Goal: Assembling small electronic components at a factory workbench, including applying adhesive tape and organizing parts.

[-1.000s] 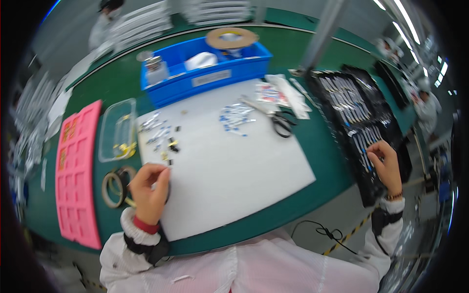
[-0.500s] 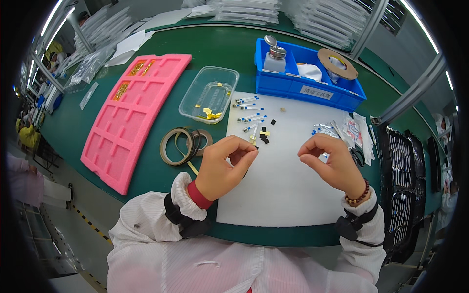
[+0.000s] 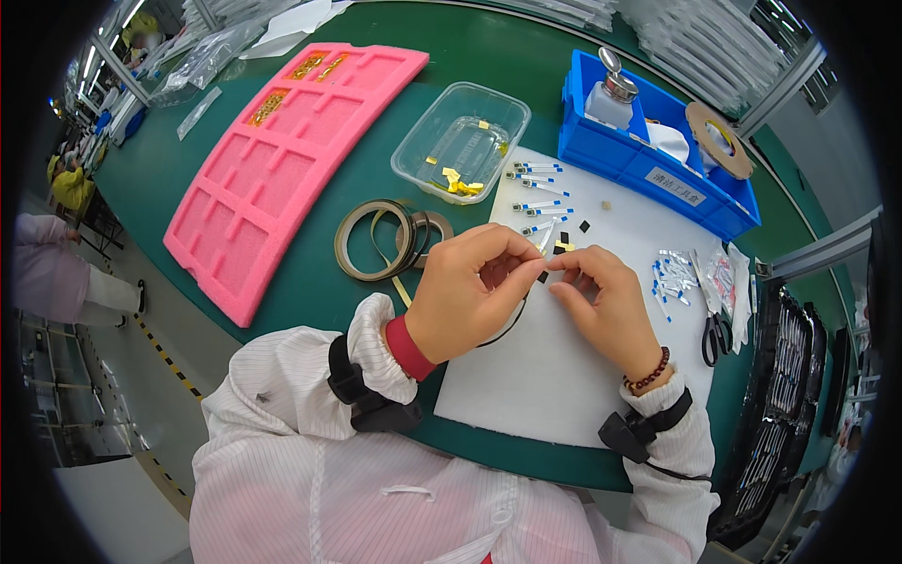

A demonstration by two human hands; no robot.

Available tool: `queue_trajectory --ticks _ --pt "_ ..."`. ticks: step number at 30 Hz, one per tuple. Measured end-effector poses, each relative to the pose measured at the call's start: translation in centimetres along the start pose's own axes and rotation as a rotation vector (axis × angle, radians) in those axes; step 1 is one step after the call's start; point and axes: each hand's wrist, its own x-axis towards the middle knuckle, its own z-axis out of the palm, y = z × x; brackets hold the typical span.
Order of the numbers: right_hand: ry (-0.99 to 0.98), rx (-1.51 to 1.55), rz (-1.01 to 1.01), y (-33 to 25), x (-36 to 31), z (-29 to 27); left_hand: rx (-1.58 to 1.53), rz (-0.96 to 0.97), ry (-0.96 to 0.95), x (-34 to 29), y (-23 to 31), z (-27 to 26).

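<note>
Head view, hands: We see our left hand (image 3: pixel 474 296) and right hand (image 3: pixel 606 305) meeting fingertip to fingertip over the white mat (image 3: pixel 564 376). Both are curled nearly closed, pinching one tiny part (image 3: pixel 547 270) between them; it is too small for us to tell what it is.
Part, place: above the mat's middle, just below the black chips (image 3: pixel 573 230) lying on the mat.
Mat, far edge: the blue-tipped strips (image 3: pixel 536 183) lie in rows there, next to the clear tub (image 3: pixel 460 141) and the blue bin (image 3: pixel 648 155).
Mat, left edge: the tape rings (image 3: pixel 381 240) sit just off it on the green table (image 3: pixel 282 301), and the pink tray (image 3: pixel 282 160) lies further left.
Mat, right edge: the scissors (image 3: pixel 716 334) and a loose pile of strips (image 3: pixel 672 277) crowd it.
Mat, near edge: our wrists cross it; the bare white area under and in front of the hands is the widest free stretch.
Against the earlier frame: half a second ago our hands were apart on the mat, each closed on its own; now they have come together. The view sits closer to the table.
</note>
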Motion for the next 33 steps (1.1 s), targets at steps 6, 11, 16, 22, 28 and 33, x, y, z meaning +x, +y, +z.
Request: queue_trajectory --ticks 6,11,16,22,28,33 --pt "0.007 0.004 0.008 0.1 -0.3 0.0 0.107 -0.049 -0.019 0.4 -0.3 -0.4" --pt "0.007 0.021 0.008 0.2 -0.4 -0.1 0.365 -0.105 -0.164 0.5 -0.7 -1.1" --pt "0.000 0.020 0.012 0.2 -0.5 -0.1 0.520 -0.104 -0.279 0.1 -1.0 -1.1" --pt "-0.019 -0.003 0.016 0.1 -0.5 -0.1 0.527 -0.093 -0.322 0.2 -0.7 -1.2" --pt "-0.030 0.027 -0.051 -0.1 -0.4 0.3 0.601 -0.034 -0.390 -0.4 0.9 -1.1" --pt "-0.031 -0.040 -0.076 -0.3 -0.2 0.2 0.563 0.011 -0.516 -0.4 0.0 -1.4"
